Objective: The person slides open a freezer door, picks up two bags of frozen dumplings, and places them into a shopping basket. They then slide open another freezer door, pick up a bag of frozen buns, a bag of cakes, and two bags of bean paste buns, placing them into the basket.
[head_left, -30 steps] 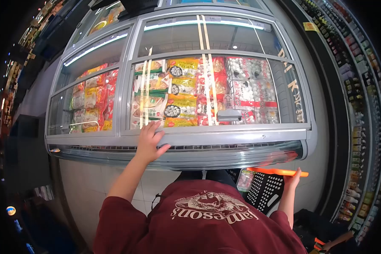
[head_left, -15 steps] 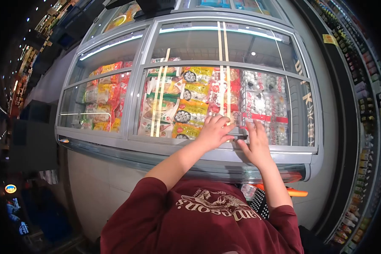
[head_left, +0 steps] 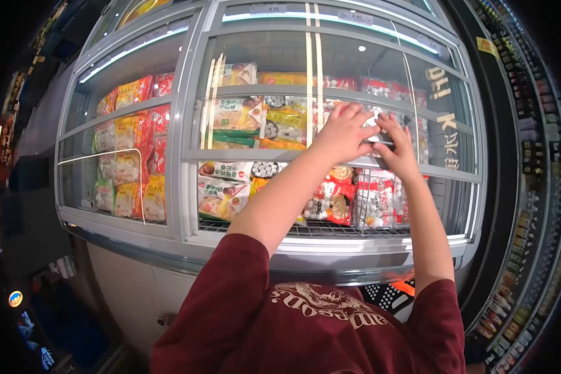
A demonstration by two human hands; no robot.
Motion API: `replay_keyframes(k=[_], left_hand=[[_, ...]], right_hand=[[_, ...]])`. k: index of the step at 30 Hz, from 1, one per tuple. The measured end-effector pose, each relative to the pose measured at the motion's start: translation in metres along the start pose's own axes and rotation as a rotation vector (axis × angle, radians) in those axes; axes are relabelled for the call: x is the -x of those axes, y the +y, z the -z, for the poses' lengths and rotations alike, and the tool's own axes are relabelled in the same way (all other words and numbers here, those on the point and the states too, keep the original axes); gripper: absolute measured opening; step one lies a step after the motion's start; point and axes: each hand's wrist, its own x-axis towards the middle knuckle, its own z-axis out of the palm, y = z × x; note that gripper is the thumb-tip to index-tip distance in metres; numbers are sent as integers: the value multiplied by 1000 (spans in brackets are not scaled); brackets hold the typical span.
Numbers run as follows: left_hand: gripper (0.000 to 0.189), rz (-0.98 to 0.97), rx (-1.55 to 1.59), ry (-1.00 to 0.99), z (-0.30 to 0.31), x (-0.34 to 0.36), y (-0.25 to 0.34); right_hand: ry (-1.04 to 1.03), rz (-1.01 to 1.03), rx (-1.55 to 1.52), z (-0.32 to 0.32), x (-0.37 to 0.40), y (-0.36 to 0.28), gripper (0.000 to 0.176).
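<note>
A sliding glass freezer lid (head_left: 243, 154) stands pushed partway back, leaving a gap along its front. My left hand (head_left: 349, 134) lies on the lid beside its small dark handle (head_left: 380, 143), fingers spread over the glass. On the handle's other side is my right hand (head_left: 397, 146), its fingers stretched forward and its thumb close to the handle. How firmly either hand touches the handle is hard to see. Through the gap show white-and-green food bags (head_left: 221, 196), a red bag (head_left: 336, 196) and red-and-white bags of round balls (head_left: 377, 193).
To the left, a second glass-covered section (head_left: 131, 149) holds yellow and red bags. The freezer's front rail (head_left: 349, 249) runs before my body. Below it is a black basket with an orange handle (head_left: 405, 287). Stocked shelves (head_left: 523, 206) line the right side.
Both hands have moved away from my body, and the glass lid has slid back with them. A gap now shows at the front, with bags uncovered. The view has shifted closer.
</note>
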Motion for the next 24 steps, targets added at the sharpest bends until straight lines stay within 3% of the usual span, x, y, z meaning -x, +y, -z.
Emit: replay_keyframes(k=[10, 16, 19, 22, 23, 24], left_hand=[[36, -64, -187, 47, -13, -92, -96], [42, -137, -45, 51, -1, -101, -90], [42, -131, -55, -7, -1, -102, -92], [41, -91, -20, -152, 9, -105, -84], [38, -53, -167, 69, 7, -96, -71], [36, -13, -325, 299, 5, -85, -54]], right_hand=[[172, 122, 9, -6, -123, 52, 44], [225, 199, 40, -8, -131, 58, 39], [132, 180, 41, -3, -132, 55, 41], [148, -25, -372, 0, -122, 31, 35], [160, -24, -399, -1, -122, 35, 38], [303, 3, -268, -3, -117, 32, 39]])
